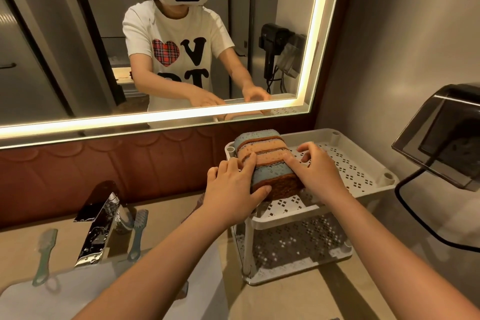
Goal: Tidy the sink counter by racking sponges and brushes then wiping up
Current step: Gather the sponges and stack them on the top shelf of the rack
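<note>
Several sponges (267,161), blue, orange and brown, stand packed side by side on the top shelf of a white perforated rack (363,176). My left hand (231,189) grips the row from the left, thumb on the brown front face. From the right, my right hand (315,169) holds the same row, fingers curled over the top. Two pale green-blue brushes lie on the counter: one (137,234) beside the faucet, the other (44,254) further left.
A chrome faucet (101,228) stands over the sink at lower left. The two-tier rack sits on the beige counter (298,301) against the wall. A dark dispenser box (441,138) with a black cable hangs on the right wall. A lit mirror (155,34) spans the back.
</note>
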A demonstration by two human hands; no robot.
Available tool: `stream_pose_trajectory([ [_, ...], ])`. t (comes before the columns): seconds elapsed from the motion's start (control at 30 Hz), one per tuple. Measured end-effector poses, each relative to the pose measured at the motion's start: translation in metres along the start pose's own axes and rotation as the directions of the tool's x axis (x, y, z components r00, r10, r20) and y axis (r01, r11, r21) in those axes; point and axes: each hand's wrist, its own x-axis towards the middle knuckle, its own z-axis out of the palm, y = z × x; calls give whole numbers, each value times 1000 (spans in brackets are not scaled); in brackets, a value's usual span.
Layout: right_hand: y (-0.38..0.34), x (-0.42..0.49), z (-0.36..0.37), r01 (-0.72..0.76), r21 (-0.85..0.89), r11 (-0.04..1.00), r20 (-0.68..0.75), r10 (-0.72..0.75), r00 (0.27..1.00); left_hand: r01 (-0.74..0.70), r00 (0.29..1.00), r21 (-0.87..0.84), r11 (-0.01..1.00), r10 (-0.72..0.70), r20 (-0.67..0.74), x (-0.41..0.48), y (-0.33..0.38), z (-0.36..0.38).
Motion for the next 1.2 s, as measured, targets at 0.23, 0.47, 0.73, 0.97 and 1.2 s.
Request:
stream_pose_trajectory([
  [0.23,-34,-29,0,306,-96,947,-155,-318,935,-126,991,-243,962,111,-75,-24,-13,-32],
  [0.47,-88,-63,26,459,-25,888,7,-459,888,-108,990,-288,952,77,-117,-71,-72,-67],
  [0.73,-134,-101,100,530,120,839,267,-542,797,124,992,-297,947,-115,46,-147,-170,-68],
  [0.97,-146,-137,184,412,123,903,484,-416,770,358,930,-385,851,-362,65,-205,-251,-50],
  [1.2,-131,-171,263,288,-3,958,646,-218,732,645,757,-287,708,-643,118,-264,-331,-10],
])
